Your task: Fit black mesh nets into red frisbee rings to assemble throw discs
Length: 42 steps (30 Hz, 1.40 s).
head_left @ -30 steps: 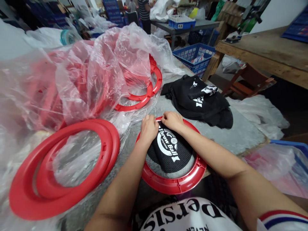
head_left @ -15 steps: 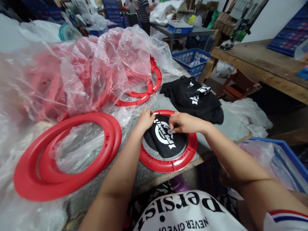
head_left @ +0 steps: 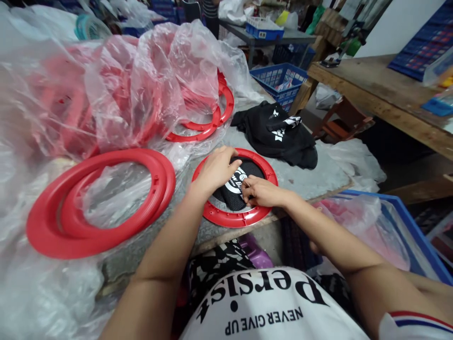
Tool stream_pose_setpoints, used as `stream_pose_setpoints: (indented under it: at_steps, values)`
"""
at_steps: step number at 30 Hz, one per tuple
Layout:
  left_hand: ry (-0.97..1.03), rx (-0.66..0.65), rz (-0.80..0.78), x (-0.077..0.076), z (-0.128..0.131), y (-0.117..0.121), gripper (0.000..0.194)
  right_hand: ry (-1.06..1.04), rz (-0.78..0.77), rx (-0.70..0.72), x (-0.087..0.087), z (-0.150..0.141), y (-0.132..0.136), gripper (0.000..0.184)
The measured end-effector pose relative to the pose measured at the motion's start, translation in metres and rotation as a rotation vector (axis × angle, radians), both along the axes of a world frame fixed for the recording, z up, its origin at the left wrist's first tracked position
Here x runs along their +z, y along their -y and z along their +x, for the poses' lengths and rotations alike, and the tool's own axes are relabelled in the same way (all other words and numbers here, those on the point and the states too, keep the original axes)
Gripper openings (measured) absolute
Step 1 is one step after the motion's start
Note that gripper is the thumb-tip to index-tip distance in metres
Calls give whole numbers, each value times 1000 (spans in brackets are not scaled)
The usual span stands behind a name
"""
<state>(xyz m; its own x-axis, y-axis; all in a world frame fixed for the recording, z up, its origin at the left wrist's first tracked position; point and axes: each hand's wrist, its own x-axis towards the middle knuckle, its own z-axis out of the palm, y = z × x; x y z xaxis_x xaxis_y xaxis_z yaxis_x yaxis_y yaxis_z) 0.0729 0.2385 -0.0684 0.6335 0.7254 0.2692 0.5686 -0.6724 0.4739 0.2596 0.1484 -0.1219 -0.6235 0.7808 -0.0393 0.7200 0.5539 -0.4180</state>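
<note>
A red plastic ring [head_left: 244, 218] lies flat near the table's front edge. Inside it is a black mesh cloth [head_left: 233, 200] with white "Throw Ball" lettering, partly covered by my hands. My left hand [head_left: 220, 169] rests over the ring's left side and the cloth, thumb apart from the other fingers. With curled fingers pressed together, my right hand [head_left: 262, 191] pinches the cloth at its right side, inside the ring. Beyond the ring, a pile of black printed cloths [head_left: 283, 141] lies on the table.
Two stacked red rings [head_left: 46, 231] lie at left on clear plastic. Behind them, bagged red rings [head_left: 141, 94] form a large heap. A blue crate [head_left: 406, 217] with plastic bags stands at right, below table height. Farther back are a blue basket [head_left: 279, 78] and a wooden table [head_left: 389, 94].
My left hand has moved from the ring's far edge onto its left side, its fingers spreading over the cloth. My right hand has shifted nearer along the cloth's right side.
</note>
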Motion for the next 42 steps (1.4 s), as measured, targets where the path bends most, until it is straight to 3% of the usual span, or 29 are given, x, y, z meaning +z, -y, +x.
stream_pose_setpoints:
  at_steps: [3, 6, 10, 12, 14, 19, 23, 26, 34, 42]
  values:
    - [10, -96, -18, -12, -13, 35, 12, -104, 22, -12, -8, 4, 1, 4]
    - [18, -175, -49, -37, -32, 62, 9, -217, 58, -41, -10, 5, 6, 9]
    - [35, -100, -49, -67, -42, 80, 24, -290, 83, -70, -8, 3, 11, 11]
    - [31, -67, 6, -74, -39, 83, 17, -297, 89, -79, -8, 1, 12, 12]
    - [40, -55, 77, -76, -34, 85, 9, -295, 95, -89, -8, 0, 13, 13]
    - [113, -37, 147, -74, -27, 89, 12, -376, 207, -131, -6, 6, 22, 13]
    - [131, -23, 151, -72, -25, 93, 11, -436, 341, -168, -8, 4, 33, 33]
    - [115, -28, 146, -71, -23, 97, 11, -417, 404, -195, -14, 0, 37, 24]
    - [124, -117, 266, -84, -31, 108, 16, -608, 257, -75, -27, 5, 38, 15]
    - [81, -289, 363, -88, -37, 110, 20, -518, 252, 36, -27, 9, 38, 20]
